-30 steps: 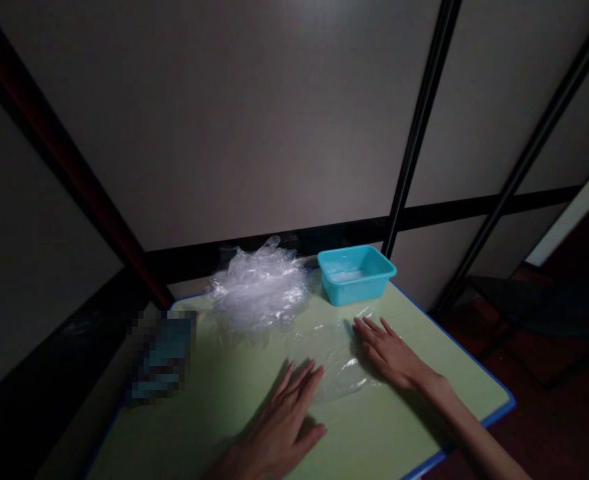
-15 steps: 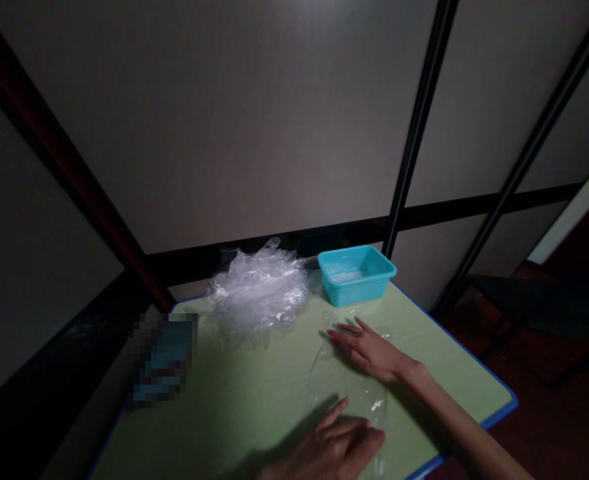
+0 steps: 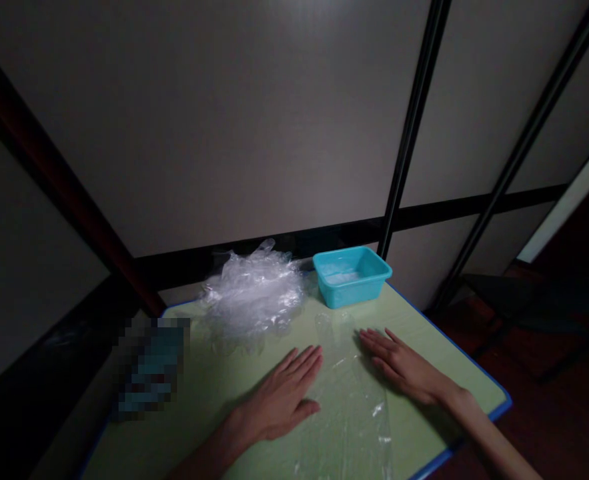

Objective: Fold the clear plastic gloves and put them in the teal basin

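Note:
A clear plastic glove (image 3: 341, 393) lies spread flat on the green table, its finger ends toward the teal basin. My left hand (image 3: 287, 393) is open, fingers stretched, at the glove's left edge; whether it touches the film I cannot tell. On the other side, my right hand (image 3: 404, 363) is open too, with fingers extended over the glove's right edge. Neither hand grips anything. Farther back rests a heap of crumpled clear plastic gloves (image 3: 254, 290).
The teal basin (image 3: 357, 293) stands at the back right of the green table (image 3: 209, 413), with something whitish inside. A pixelated patch (image 3: 154, 367) hides an item at the left edge. Behind are wardrobe panels (image 3: 274, 133); a dark chair (image 3: 539, 300) is at right.
My left hand has moved forward from the near edge and flattened out beside the glove. My right hand has shifted right, uncovering more of the glove, which now lies smoother. The view has shifted slightly.

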Available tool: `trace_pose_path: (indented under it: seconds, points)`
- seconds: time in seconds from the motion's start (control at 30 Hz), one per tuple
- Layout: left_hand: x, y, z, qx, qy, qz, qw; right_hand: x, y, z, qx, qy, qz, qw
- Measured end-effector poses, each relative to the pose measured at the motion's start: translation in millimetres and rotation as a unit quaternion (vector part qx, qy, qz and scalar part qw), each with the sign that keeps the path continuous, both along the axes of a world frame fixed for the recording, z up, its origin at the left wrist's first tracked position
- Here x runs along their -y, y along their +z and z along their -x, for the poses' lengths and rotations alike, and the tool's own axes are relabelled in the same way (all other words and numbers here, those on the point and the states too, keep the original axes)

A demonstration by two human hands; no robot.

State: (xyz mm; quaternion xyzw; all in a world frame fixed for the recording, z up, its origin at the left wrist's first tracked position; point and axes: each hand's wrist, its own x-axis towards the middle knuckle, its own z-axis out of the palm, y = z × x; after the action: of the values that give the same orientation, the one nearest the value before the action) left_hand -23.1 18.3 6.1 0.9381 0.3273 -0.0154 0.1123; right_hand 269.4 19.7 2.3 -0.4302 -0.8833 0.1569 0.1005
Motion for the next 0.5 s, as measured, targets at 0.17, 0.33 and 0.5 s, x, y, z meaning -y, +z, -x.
trace_pose_path:
  seconds: [0.17,0.33,0.5]
  points:
    - [9,-2.1,-7,0.002,-0.001,-0.025,1.000,0,-6.8,-2,-0.005,0.001,0.025,1.000]
    - [26,-4.5,-9,0.010,0.009,-0.050,0.999,-12,-6.3,-1,-0.010,0.031,0.022,0.999]
    - [23,-1.5,-12,0.019,0.043,-0.069,0.996,-26,-1.9,3,-0.067,0.047,0.000,0.997]
